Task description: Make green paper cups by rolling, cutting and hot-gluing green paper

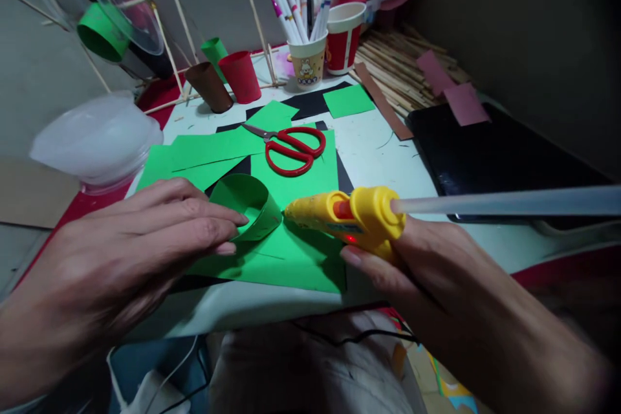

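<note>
1 green tube (266,223) is pinched by the left hand (145,233); beside it, 1 glue gun (366,220) is grasped by the right hand (417,265).

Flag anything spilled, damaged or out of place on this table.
Nothing looks spilled; the green paper tube and yellow glue gun show no visible damage. Just untidy: one pink piece lies across the edge of the black slab, and thin dark scraps litter the white tabletop.
</note>
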`<move>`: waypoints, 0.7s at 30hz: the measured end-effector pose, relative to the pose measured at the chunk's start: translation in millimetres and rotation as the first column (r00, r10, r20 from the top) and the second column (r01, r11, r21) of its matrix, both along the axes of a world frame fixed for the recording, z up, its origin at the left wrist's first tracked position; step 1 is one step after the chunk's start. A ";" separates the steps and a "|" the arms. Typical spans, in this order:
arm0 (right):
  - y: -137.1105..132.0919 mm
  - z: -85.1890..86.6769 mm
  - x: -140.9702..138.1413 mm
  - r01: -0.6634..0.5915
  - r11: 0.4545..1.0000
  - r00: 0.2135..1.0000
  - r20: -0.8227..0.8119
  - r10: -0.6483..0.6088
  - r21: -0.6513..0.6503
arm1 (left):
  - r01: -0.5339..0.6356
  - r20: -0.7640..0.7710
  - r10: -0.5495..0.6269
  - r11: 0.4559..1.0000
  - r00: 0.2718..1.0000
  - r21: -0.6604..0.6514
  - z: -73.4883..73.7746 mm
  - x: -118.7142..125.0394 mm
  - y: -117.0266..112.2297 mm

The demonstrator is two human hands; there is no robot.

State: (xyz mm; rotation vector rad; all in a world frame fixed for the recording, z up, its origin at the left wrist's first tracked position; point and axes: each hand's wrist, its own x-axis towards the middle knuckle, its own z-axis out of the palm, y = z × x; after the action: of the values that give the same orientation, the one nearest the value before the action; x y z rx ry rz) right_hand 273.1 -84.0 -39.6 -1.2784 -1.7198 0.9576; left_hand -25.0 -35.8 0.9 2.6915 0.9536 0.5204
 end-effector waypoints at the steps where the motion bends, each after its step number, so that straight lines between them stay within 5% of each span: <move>1: -1.7 -1.2 0.9 -0.025 1.000 1.000 0.016 0.025 -0.012 | 0.007 0.000 -0.007 1.000 1.000 0.013 -0.1 1.2 0.2; 14: -12.1 19.2 4.9 -0.095 0.995 0.995 0.039 0.096 -0.028 | 0.057 0.135 -0.065 0.997 0.989 0.060 -2.1 14.1 1.6; 17: -15.2 21.3 5.3 -0.091 0.996 0.991 0.099 0.092 -0.017 | -0.100 0.269 0.125 0.990 0.955 -0.105 -6.4 10.9 -5.3; 21: -18.1 17.7 8.9 -0.045 0.999 0.975 0.217 0.037 0.030 | -0.282 0.511 0.473 0.868 0.717 -0.408 -8.3 1.0 -7.8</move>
State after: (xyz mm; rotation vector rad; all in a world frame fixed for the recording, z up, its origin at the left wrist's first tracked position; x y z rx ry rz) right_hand 282.0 -102.1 -21.9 -1.3708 -1.9276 0.8324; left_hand -24.0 -43.6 -7.4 1.8447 1.2594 1.1250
